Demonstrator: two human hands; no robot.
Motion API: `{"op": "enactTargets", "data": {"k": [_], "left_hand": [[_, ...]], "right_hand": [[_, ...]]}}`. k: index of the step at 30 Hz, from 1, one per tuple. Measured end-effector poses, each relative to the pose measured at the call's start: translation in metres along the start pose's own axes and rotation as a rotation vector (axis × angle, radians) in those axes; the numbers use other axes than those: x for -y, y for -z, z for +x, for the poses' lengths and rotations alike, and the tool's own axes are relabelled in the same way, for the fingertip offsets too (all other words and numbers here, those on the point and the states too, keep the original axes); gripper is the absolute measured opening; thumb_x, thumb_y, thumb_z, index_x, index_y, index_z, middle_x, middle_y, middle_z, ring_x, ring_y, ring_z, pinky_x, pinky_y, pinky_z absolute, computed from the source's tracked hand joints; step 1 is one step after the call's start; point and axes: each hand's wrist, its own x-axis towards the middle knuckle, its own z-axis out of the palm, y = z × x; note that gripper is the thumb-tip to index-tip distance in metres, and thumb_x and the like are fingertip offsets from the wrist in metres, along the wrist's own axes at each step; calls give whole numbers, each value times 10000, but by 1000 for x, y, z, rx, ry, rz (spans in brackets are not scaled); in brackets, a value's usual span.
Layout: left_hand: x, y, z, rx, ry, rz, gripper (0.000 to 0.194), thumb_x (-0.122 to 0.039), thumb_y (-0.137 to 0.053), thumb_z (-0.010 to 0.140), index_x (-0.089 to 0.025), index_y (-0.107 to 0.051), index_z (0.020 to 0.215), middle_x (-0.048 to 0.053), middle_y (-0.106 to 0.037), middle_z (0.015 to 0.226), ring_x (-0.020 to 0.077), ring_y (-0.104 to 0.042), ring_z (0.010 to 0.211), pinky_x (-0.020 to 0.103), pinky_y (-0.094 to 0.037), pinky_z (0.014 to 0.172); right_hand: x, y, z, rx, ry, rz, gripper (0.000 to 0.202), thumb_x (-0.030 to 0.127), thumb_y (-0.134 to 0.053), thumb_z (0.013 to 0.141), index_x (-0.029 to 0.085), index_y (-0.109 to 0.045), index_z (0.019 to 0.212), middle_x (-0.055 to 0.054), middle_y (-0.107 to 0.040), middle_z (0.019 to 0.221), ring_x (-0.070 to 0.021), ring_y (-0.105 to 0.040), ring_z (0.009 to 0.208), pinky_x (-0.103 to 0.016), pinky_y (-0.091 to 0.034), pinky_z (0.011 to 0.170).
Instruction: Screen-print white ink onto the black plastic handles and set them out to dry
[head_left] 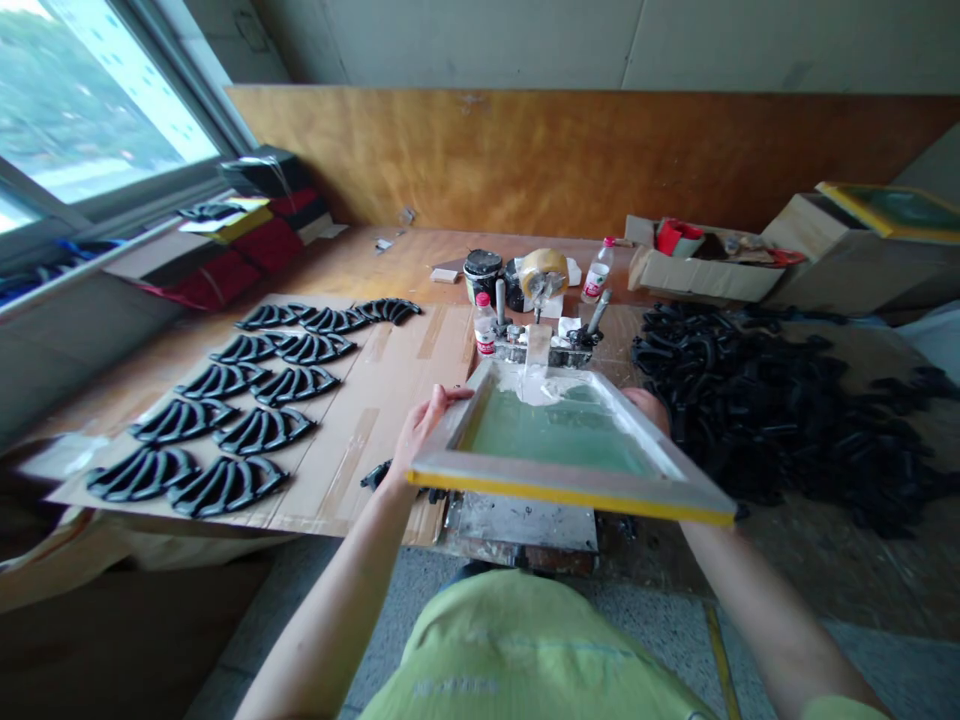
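A screen printing frame with green mesh and a yellow front edge is tilted up over a metal base plate. My left hand grips its left side, fingers near the rim. My right hand is at the right side, with its fingers mostly hidden behind the frame. The frame's far end meets a metal hinge clamp, where pale tape or paste covers part of the mesh. A black part lies beside my left wrist, partly covered by it.
Black ribbed fan-shaped parts lie in rows on cardboard at left. A heap of black parts covers the right side. Bottles, a black tub and a tape roll stand behind the clamp. A cardboard box sits at back right.
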Motion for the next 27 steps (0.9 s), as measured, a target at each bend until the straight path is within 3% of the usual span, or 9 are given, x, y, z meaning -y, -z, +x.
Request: {"op": "enactTargets", "data": {"k": [2,4,7,10,14,19,24,27], "left_hand": [[31,7,-15,71,134,29,583,-640,-560,788,-135,-713,1036,41,-664,803,148,-568,660,237,-438,574],[66,10,-24,111,210,41,597,-585,-618,771,-139,-664,1164,24,-643,768,130,-541,622,220,-407,543],[111,8,-27,107,233,62,716,-533,-635,774,-171,-499,1378,-11,-593,715,102,-495,565,201,-368,507],[137,5,-23,71,212,96,739,-525,-615,790,-185,-443,1423,-34,-545,671,96,-472,540,202,-361,500],[145,5,-20,57,187,141,666,-519,-616,792,-193,-522,1365,-20,-572,685,113,-500,573,220,-400,532],[142,7,-22,39,218,171,627,-509,-617,794,-196,-557,1333,-9,-607,710,129,-535,613,230,-430,571],[135,5,-24,37,244,119,639,-493,-641,779,-198,-555,1338,3,-633,741,145,-568,646,233,-446,593],[131,4,-25,25,255,92,631,-474,-659,768,-203,-564,1329,9,-647,762,150,-578,655,236,-451,593]], "right_hand": [[3,10,27,-100,-25,-6,350,241,-447,904,69,-675,1106,-125,-682,1072,-198,-622,975,-307,-490,913],[26,5,55,-115,55,-17,407,230,-577,853,131,-607,1246,-145,-594,1269,-254,-548,1149,-418,-432,1016],[74,-19,85,34,231,-82,603,210,-686,781,151,-501,1352,-150,-471,1401,-302,-412,1280,-466,-342,1082],[104,-43,93,222,238,-204,393,167,-657,793,138,-596,1180,-142,-590,1209,-273,-503,1135,-382,-417,958],[101,-53,86,406,153,-301,153,226,-590,856,163,-632,989,-100,-668,977,-233,-579,933,-305,-432,781],[95,-55,61,340,133,-381,145,158,-516,861,139,-622,957,-132,-663,989,-242,-563,951,-314,-404,814],[103,-44,15,408,419,-226,212,38,-458,793,144,-624,871,-119,-640,886,-245,-539,912,-327,-410,783],[100,-28,6,470,596,-129,222,24,-473,766,162,-628,842,-93,-632,868,-228,-539,886,-314,-411,764]]}}
